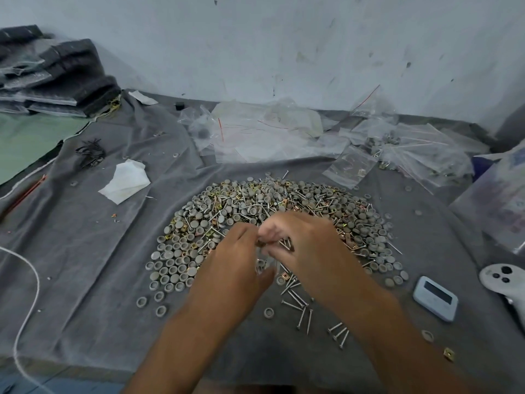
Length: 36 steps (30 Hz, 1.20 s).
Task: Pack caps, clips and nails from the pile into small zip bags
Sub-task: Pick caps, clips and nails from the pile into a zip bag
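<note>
A wide pile (255,203) of grey round caps, brass clips and steel nails lies on the grey cloth (85,251). My left hand (230,268) and my right hand (304,245) meet over the pile's near edge. Between them hangs a small clear zip bag (267,261), blurred, held by the fingers of my left hand. My right hand pinches a few small pieces at the bag's top edge; what they are I cannot tell. Loose nails (298,305) lie on the cloth just below my hands.
Empty and filled zip bags (284,132) are heaped at the back by the wall. A folded white tissue (126,182) lies to the left. A small white timer (434,298) and a white controller (502,280) sit at the right. Dark folded fabric (56,75) is stacked far left.
</note>
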Tool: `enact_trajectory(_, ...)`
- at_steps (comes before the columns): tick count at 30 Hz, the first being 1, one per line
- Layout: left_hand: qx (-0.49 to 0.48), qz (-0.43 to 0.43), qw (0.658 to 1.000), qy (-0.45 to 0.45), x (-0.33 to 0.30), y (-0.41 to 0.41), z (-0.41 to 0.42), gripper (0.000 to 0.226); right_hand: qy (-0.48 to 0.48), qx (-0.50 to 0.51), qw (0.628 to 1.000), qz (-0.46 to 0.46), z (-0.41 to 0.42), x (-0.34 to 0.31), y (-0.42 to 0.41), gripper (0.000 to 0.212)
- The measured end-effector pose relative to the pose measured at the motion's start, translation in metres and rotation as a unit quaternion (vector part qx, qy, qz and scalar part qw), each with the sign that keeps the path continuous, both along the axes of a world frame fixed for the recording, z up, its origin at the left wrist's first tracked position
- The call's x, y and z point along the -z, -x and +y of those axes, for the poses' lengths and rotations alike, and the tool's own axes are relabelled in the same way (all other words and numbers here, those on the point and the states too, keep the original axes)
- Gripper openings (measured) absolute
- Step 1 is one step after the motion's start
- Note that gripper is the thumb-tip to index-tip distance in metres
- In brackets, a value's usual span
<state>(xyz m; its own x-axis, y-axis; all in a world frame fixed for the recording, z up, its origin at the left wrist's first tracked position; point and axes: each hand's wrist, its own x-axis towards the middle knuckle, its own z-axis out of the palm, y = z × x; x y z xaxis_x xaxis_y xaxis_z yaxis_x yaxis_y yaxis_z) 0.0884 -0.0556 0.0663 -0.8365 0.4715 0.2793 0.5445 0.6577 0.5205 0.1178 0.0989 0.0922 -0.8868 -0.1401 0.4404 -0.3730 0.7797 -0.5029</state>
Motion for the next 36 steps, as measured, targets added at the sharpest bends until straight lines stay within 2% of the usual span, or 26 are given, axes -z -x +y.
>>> enact_trajectory(4,-0.005,0.000,1.000,-0.001,0.000,0.002,-0.002,0.049,0.051,0.049,0.997,0.034,0.021,0.001,-0.004,0.007)
enact_trajectory(5,-0.007,0.001,1.000,-0.003,0.000,0.003,-0.003,0.050,0.047,0.080,0.996,0.010,0.028,0.005,-0.004,0.006)
enact_trajectory(7,-0.008,0.002,1.000,-0.003,0.001,0.002,-0.005,0.050,-0.022,0.112,0.984,-0.133,0.035,0.023,0.000,0.008)
enact_trajectory(9,-0.006,-0.002,1.000,-0.001,0.002,0.001,-0.006,0.052,-0.099,0.108,0.950,-0.275,0.035,0.047,0.004,0.014)
enact_trajectory(11,-0.006,-0.004,1.000,-0.002,0.001,0.001,-0.005,0.054,-0.139,0.089,0.933,-0.320,0.033,0.065,0.007,0.020)
enact_trajectory(14,-0.007,-0.004,1.000,0.002,0.001,0.001,-0.006,0.054,-0.145,0.089,0.940,-0.295,0.034,0.078,0.013,0.020)
enact_trajectory(17,-0.007,-0.006,1.000,0.005,0.003,0.002,-0.007,0.054,-0.176,0.098,0.942,-0.270,0.032,0.083,0.014,0.012)
enact_trajectory(20,-0.010,-0.008,1.000,0.007,0.004,0.003,-0.006,0.054,-0.165,0.097,0.947,-0.257,0.028,0.092,0.010,0.007)
enact_trajectory(21,-0.009,-0.009,1.000,0.007,0.005,0.003,-0.006,0.054,-0.139,0.092,0.951,-0.261,0.029,0.093,0.008,0.010)
enact_trajectory(23,-0.008,-0.009,1.000,0.008,0.005,0.003,-0.006,0.054,-0.014,0.099,0.957,-0.273,0.041,0.087,0.006,0.014)
enact_trajectory(25,-0.010,-0.010,1.000,0.011,0.005,0.003,-0.007,0.054,0.070,0.143,0.958,-0.240,0.068,0.078,0.009,0.014)
enact_trajectory(27,-0.012,-0.011,1.000,0.014,0.005,0.003,-0.008,0.055,0.047,0.179,0.958,-0.218,0.093,0.074,0.016,0.015)
enact_trajectory(29,-0.011,-0.017,1.000,0.016,0.005,0.002,-0.008,0.055,-0.017,0.182,0.955,-0.232,0.105,0.080,0.025,0.017)
enact_trajectory(36,-0.009,-0.021,1.000,0.017,0.005,0.001,-0.005,0.053,-0.181,0.118,0.936,-0.278,0.100,0.089,0.049,0.006)
